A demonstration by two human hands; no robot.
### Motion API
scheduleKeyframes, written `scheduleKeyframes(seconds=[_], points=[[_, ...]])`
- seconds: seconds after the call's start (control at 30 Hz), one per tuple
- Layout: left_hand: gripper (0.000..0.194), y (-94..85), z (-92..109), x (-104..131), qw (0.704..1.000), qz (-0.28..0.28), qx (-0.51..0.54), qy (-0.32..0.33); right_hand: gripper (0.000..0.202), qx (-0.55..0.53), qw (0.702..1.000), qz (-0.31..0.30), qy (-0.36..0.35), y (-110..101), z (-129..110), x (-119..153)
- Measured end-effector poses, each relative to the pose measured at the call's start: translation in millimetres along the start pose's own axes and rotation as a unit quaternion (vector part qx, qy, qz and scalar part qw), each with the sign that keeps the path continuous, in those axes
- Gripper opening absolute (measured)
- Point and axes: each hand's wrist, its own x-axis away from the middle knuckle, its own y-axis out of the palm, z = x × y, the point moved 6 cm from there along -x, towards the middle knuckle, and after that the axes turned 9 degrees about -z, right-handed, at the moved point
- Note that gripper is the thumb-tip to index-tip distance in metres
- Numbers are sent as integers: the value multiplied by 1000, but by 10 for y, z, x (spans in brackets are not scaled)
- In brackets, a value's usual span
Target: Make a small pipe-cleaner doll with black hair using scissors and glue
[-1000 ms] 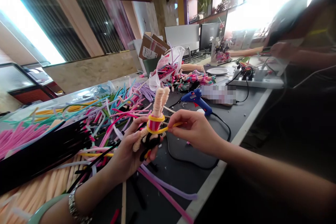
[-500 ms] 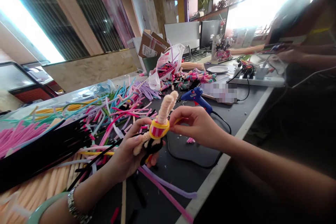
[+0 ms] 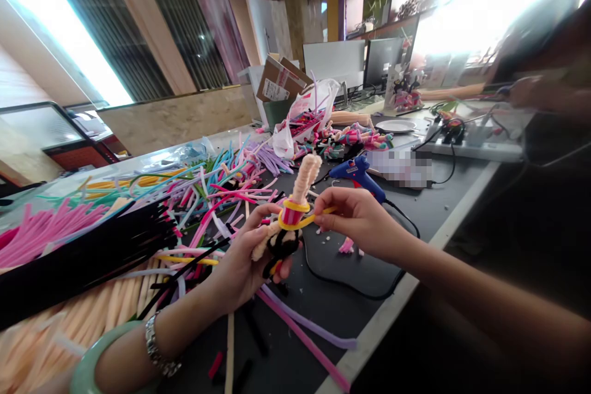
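Note:
My left hand (image 3: 247, 258) is closed round a small pipe cleaner doll (image 3: 290, 215), held tilted above the table. The doll has cream legs pointing up, a pink and red striped middle with yellow bands, and black pieces lower down. A yellow pipe cleaner (image 3: 310, 220) runs from the lower band out to the right. Its free end is pinched between the thumb and fingers of my right hand (image 3: 353, 217). Part of the doll is hidden behind my left fingers.
A blue glue gun (image 3: 357, 175) lies behind my right hand, its black cord (image 3: 351, 286) curving over the dark table. Heaps of coloured pipe cleaners (image 3: 231, 178) spread to the left. A power strip (image 3: 475, 148) is at the right, where a co-worker's blurred hand (image 3: 530, 95) shows.
My right hand has drawn the yellow pipe cleaner outward, so more of it shows between hand and doll. The whole view has shifted slightly, with things appearing farther right.

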Motion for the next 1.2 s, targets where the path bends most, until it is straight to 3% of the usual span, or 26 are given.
scheduleKeyframes(seconds=[0.43, 0.67, 0.77, 1.0, 1.1, 1.2], points=[[22, -17, -3, -29, 997, 54, 60, -10, 25, -84, 995, 11, 60, 102, 175, 4], [24, -30, -22, -23, 998, 29, 49, -13, 27, -87, 994, -1, 59, 99, 172, -6], [28, -21, -16, -15, 1000, 8, 21, -8, 26, -74, 996, -15, 56, 79, 169, -16], [29, 40, 32, 31, 996, -57, -73, -2, 23, 27, 992, -110, 58, 5, 31, 1], [29, 109, 105, 69, 987, -85, -138, 6, 14, 95, 985, -134, 54, -55, -106, 47], [30, 185, 238, 116, 968, -80, -234, 43, 9, 154, 973, -165, 42, -82, -212, 87]])
